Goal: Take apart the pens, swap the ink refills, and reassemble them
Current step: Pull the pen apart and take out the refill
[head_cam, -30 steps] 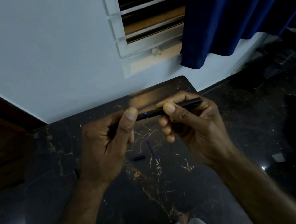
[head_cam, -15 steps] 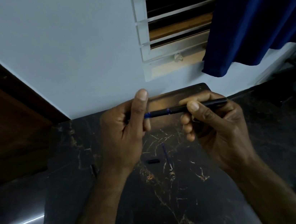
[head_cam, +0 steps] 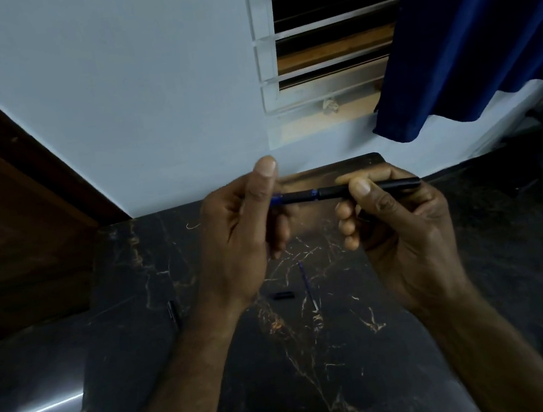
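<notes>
I hold a black pen with blue bands (head_cam: pixel 317 194) level above a dark marble table (head_cam: pixel 236 366). My left hand (head_cam: pixel 243 240) grips its left end, thumb raised, the tip hidden in the fingers. My right hand (head_cam: pixel 400 223) pinches the black barrel on the right between thumb and forefinger. Below the hands, on the table, lie a thin blue ink refill (head_cam: pixel 307 285), a short black pen piece (head_cam: pixel 283 295) and, further left, another dark pen part (head_cam: pixel 173 314).
A pale wall rises just behind the table, with a barred window (head_cam: pixel 327 36) and a dark blue curtain (head_cam: pixel 467 27) at the upper right. A brown wooden door (head_cam: pixel 8 240) stands to the left. Dark floor with scattered items lies to the right.
The view has tilted up and the hands sit higher against the wall. More of the pen shows between my hands, with a second blue band exposed; my left thumb has lifted.
</notes>
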Motion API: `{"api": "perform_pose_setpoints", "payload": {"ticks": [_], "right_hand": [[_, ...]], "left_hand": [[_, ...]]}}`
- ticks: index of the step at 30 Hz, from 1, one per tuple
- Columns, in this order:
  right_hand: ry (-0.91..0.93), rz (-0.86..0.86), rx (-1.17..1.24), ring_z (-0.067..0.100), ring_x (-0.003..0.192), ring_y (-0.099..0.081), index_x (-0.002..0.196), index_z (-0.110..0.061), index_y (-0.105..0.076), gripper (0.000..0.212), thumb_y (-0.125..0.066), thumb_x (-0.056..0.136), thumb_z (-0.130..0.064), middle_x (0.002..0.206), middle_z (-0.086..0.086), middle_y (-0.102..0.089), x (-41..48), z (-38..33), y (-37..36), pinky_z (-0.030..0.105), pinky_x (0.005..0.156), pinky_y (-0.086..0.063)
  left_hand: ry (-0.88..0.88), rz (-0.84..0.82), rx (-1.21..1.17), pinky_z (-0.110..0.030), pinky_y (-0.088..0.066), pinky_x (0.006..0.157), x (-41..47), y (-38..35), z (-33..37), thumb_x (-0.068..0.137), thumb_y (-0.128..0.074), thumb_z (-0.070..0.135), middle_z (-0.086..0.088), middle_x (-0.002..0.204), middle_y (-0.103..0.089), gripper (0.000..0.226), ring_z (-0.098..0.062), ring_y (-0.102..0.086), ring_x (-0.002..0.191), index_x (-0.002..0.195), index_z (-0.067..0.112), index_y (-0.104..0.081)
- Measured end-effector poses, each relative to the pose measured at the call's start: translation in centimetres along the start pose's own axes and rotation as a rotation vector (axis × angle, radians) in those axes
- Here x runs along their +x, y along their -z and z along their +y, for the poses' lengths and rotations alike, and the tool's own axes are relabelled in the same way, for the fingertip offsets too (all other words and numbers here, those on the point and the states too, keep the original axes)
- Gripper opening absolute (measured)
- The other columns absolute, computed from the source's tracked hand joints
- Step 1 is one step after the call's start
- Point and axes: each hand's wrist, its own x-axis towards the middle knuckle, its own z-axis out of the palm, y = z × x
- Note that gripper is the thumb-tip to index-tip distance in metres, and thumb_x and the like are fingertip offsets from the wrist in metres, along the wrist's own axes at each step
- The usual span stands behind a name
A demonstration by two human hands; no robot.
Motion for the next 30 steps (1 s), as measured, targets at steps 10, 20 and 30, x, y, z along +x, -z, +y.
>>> {"api": "perform_pose_setpoints", "payload": {"ticks": [10,20,30], "right_hand": [[0.075,0.035,0.007,0.025,0.071,-0.072,0.105,0.003,-0.064,0.019,-0.062,0.098,-0.015,0.083,0.015,-0.074,0.1,-0.2,-0.2,0.030,0.059,-0.057],[0.001,-0.034,0.080,0.033,0.079,-0.073,0.099,-0.004,-0.064,0.020,-0.046,0.101,-0.013,0.094,0.024,-0.074,0.5,0.4,-0.1,0.036,0.067,-0.059],[-0.027,-0.164,0.102,0.035,0.087,-0.070,0.106,0.008,-0.066,0.031,-0.052,0.081,-0.004,0.098,0.027,-0.071,0.7,0.9,0.4,0.039,0.077,-0.058]], "left_hand": [[-0.021,0.049,-0.059,-0.026,-0.051,0.043,0.0,0.2,-0.1,0.109,-0.062,0.023,0.003,0.059,-0.064,0.033,-0.012,-0.060,0.045,0.078,0.015,-0.068],[0.025,-0.029,-0.199,-0.028,-0.055,0.048,-0.2,0.6,-0.6,0.100,-0.071,0.022,-0.001,0.080,-0.071,0.006,-0.014,-0.066,0.057,0.097,0.016,-0.072],[0.145,0.037,-0.408,-0.025,-0.056,0.051,-0.3,0.9,-1.9,0.100,-0.071,0.020,-0.003,0.088,-0.078,0.005,-0.012,-0.070,0.065,0.096,0.017,-0.074]]}}
